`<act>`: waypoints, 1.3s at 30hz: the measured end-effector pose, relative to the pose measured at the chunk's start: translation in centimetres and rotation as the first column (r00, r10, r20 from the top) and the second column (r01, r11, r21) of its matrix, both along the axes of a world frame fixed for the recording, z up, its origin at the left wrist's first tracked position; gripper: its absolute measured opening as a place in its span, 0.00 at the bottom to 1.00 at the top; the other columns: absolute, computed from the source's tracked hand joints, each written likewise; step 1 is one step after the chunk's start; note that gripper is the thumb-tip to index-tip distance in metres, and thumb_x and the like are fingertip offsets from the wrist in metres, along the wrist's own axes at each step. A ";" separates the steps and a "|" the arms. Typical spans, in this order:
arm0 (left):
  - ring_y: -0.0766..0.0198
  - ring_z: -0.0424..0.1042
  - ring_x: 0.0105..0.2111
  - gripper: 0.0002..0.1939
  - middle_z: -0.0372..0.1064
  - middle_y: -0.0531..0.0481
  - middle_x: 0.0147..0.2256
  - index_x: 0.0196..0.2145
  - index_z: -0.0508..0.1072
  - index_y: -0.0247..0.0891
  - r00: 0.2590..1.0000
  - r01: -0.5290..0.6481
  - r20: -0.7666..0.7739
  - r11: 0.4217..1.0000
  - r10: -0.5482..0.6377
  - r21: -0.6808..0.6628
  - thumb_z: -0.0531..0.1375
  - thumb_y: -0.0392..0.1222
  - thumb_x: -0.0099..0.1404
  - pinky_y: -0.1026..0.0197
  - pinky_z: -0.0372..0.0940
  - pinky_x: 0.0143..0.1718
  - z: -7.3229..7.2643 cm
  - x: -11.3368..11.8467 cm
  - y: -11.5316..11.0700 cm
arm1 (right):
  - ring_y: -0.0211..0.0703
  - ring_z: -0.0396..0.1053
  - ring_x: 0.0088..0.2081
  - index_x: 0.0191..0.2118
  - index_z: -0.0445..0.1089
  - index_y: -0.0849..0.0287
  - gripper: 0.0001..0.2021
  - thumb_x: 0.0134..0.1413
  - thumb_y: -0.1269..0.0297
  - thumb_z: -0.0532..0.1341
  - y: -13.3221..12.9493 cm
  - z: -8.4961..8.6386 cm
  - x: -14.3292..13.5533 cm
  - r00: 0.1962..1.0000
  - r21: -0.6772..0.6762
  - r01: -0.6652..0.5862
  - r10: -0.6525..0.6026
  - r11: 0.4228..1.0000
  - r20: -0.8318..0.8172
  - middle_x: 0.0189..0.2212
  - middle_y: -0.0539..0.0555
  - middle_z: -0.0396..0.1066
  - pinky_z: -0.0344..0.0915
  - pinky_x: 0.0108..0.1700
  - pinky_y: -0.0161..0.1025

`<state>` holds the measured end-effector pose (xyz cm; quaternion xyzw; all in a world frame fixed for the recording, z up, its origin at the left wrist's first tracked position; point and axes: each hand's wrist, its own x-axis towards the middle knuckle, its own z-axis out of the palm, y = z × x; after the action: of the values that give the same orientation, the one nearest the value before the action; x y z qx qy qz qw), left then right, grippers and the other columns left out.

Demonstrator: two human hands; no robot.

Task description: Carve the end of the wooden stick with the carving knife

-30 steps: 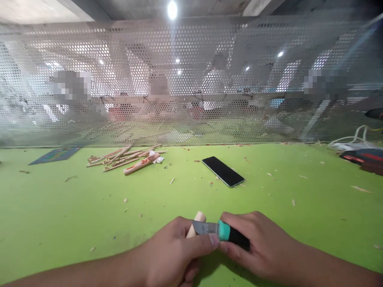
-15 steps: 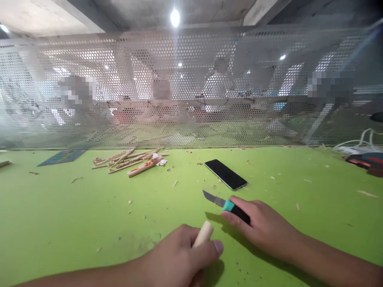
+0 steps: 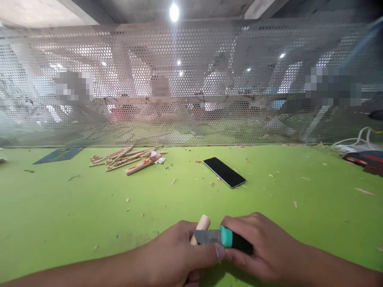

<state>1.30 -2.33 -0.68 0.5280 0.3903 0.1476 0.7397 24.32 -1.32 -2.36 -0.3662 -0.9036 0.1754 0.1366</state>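
A pale wooden stick (image 3: 204, 222) is clasped in my left hand (image 3: 184, 255), its rounded end poking out past the fingers. My right hand (image 3: 260, 247) grips a utility knife (image 3: 226, 236) with a black and teal handle. The knife's blade lies across the stick, just below its exposed end. My left thumb is up close under the blade and meets the right hand's thumb. The lower part of the stick is hidden inside my left hand.
Beyond the hands a black smartphone (image 3: 224, 172) lies on the green tabletop (image 3: 74, 215). Carved wooden sticks (image 3: 128, 157) are heaped at the back left, near a flat patterned sheet (image 3: 59, 155). A perforated metal screen (image 3: 185, 119) closes off the back. White cables (image 3: 356, 141) sit far right.
The knife came left and down with my right hand, from apart to resting across the stick. My left hand keeps its hold on the stick. The view tilted slightly.
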 end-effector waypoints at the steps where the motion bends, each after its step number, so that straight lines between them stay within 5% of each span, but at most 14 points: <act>1: 0.76 0.54 0.12 0.29 0.54 0.61 0.14 0.24 0.63 0.39 1.000 0.004 -0.001 1.000 -0.004 -0.014 0.68 0.67 0.53 0.70 0.56 0.15 0.0 0.0 0.1 | 0.38 0.57 0.21 0.33 0.64 0.56 0.23 0.68 0.41 0.52 -0.1 0.0 -0.1 1.000 0.006 0.003 -0.003 1.000 0.004 0.23 0.48 0.66 0.46 0.25 0.38; 7: 0.75 0.52 0.11 0.31 0.53 0.63 0.14 0.25 0.62 0.41 0.999 0.048 0.003 0.992 -0.048 -0.114 0.71 0.68 0.46 0.70 0.52 0.13 0.6 0.0 0.4 | 0.39 0.58 0.22 0.33 0.62 0.55 0.22 0.68 0.41 0.51 -0.2 -0.1 -0.4 1.000 0.016 0.012 -0.012 1.000 -0.005 0.24 0.49 0.68 0.45 0.26 0.38; 18: 0.71 0.56 0.10 0.23 0.53 0.60 0.12 0.20 0.63 0.40 0.999 -0.024 -0.042 0.996 0.021 -0.081 0.66 0.60 0.53 0.68 0.52 0.12 0.3 -0.1 0.4 | 0.41 0.60 0.23 0.33 0.62 0.56 0.24 0.69 0.40 0.51 -0.6 -0.3 -0.8 0.997 0.030 0.076 -0.076 0.997 -0.007 0.25 0.50 0.70 0.45 0.26 0.38; 24: 0.73 0.51 0.10 0.26 0.54 0.60 0.12 0.19 0.60 0.41 0.989 -0.010 -0.145 0.998 0.019 0.062 0.62 0.63 0.61 0.68 0.49 0.11 0.7 0.2 -0.6 | 0.42 0.65 0.23 0.36 0.64 0.56 0.26 0.70 0.38 0.47 0.8 0.5 -0.4 0.950 -0.148 0.282 -0.297 0.948 -0.092 0.24 0.50 0.70 0.51 0.26 0.36; 39: 0.70 0.58 0.11 0.29 0.56 0.59 0.13 0.23 0.60 0.42 0.985 0.145 0.109 0.984 -0.134 -0.102 0.63 0.70 0.58 0.63 0.65 0.19 -0.7 -0.5 0.8 | 0.37 0.54 0.22 0.32 0.60 0.55 0.23 0.68 0.40 0.54 0.7 0.3 0.1 0.982 -0.106 0.174 -0.180 0.979 -0.052 0.21 0.45 0.60 0.44 0.25 0.35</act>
<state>0.83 -1.49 -1.41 0.5044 0.3218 0.1002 0.7950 24.39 -0.60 -2.01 -0.4459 -0.8528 0.2192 0.1607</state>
